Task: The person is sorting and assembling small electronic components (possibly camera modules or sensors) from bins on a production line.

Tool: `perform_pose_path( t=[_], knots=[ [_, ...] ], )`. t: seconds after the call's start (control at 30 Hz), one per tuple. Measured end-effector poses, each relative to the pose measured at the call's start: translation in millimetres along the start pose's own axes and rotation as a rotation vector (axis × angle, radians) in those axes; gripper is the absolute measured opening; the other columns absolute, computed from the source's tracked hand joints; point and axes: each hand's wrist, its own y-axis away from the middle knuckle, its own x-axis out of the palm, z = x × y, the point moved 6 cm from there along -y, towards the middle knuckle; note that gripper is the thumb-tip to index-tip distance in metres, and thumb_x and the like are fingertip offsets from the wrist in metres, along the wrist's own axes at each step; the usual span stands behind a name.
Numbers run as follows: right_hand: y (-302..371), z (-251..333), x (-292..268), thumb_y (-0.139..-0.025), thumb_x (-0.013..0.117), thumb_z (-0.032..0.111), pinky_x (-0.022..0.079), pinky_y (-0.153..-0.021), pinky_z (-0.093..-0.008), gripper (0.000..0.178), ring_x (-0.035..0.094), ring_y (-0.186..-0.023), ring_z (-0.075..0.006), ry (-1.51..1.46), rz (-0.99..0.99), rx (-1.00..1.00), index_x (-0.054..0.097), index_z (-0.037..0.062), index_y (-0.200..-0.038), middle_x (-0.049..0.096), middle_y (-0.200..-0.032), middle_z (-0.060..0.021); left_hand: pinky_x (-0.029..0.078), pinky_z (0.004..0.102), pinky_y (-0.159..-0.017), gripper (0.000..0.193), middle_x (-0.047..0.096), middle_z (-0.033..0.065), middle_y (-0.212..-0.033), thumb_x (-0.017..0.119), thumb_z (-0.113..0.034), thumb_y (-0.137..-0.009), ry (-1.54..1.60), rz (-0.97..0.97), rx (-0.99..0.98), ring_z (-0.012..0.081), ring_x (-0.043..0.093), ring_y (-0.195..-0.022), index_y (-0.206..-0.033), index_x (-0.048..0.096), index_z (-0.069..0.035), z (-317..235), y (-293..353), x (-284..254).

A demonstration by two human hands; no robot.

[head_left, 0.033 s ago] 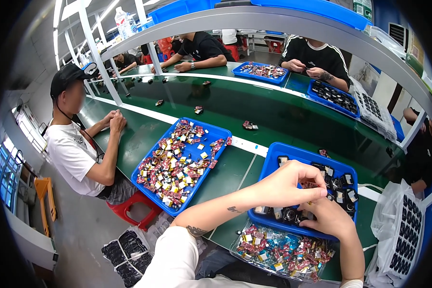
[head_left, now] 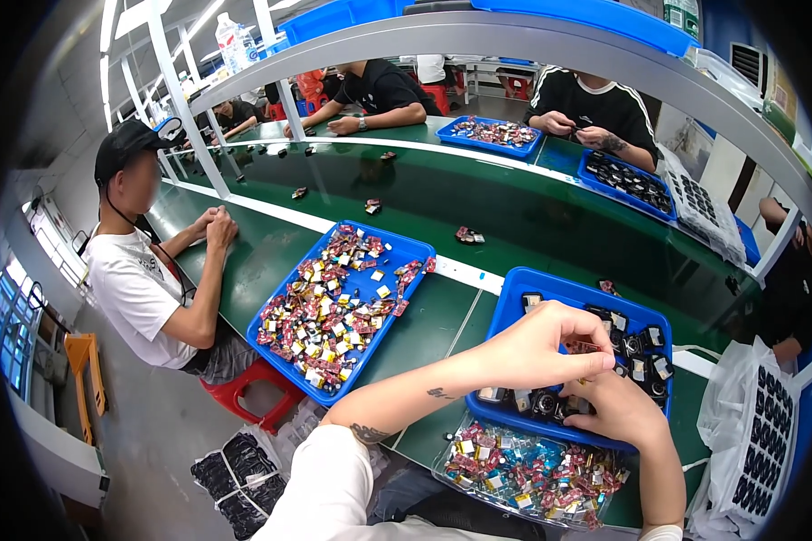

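My left hand (head_left: pixel 546 347) pinches a small red board (head_left: pixel 583 346) above a blue tray (head_left: pixel 550 279) of black parts (head_left: pixel 545 402). My right hand (head_left: pixel 618 408) curls just beneath; I can't tell what it grips. A clear tray (head_left: pixel 441 465) nearest me holds red boards (head_left: pixel 496 462); a second blue tray (head_left: pixel 415 245), leftward, holds more.

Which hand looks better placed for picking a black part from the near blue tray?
Probably the right hand: its thumb sits low beside the black parts, while the left hand sits higher, apparently pinching a red board.
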Motion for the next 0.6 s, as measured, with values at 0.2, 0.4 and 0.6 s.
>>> perform_pose_path(
  t=[0.2, 0.4, 0.6],
  knots=[
    [0.8, 0.1, -12.1, -0.074, 0.068, 0.014, 0.051, -0.066, -0.0384, 0.023, 0.064, -0.071, -0.0296, -0.024, -0.15, -0.034, 0.062, 0.0025, -0.093, 0.065, -0.085, -0.0133, 0.046, 0.025, -0.071, 0.015, 0.065, 0.0031, -0.079, 0.065, -0.016, -0.086, -0.005, -0.037, 0.036, 0.0078, 0.057, -0.074, -0.086, 0.065, -0.001, -3.7, 1.2, -2.7],
    [3.3, -20.3, -26.8, -0.084, 0.062, 0.011, 0.042, -0.051, -0.0238, 0.016, 0.055, -0.053, -0.01, -0.54, -0.314, 0.136, 0.054, -0.0013, -0.09, 0.056, -0.06, -0.0071, 0.046, 0.0228, -0.066, 0.013, 0.065, 0.0023, -0.076, 0.065, -0.014, -0.087, 0.032, -0.085, 0.027, 0.0055, 0.057, -0.07, -0.085, 0.065, -0.001, -5.5, -1.0, -6.5],
    [4.7, -19.8, -28.2, -0.083, 0.063, 0.011, 0.042, -0.055, -0.0196, 0.013, 0.053, -0.063, -0.0068, -1.176, -0.281, 0.116, 0.053, 0.0056, -0.088, 0.054, -0.077, 0.0, 0.046, 0.022, -0.064, 0.013, 0.064, 0.001, -0.075, 0.065, -0.014, -0.087, 0.053, -0.118, 0.013, 0.0052, 0.058, -0.068, -0.086, 0.065, -0.001, -2.3, 1.5, -7.2]
  ],
)
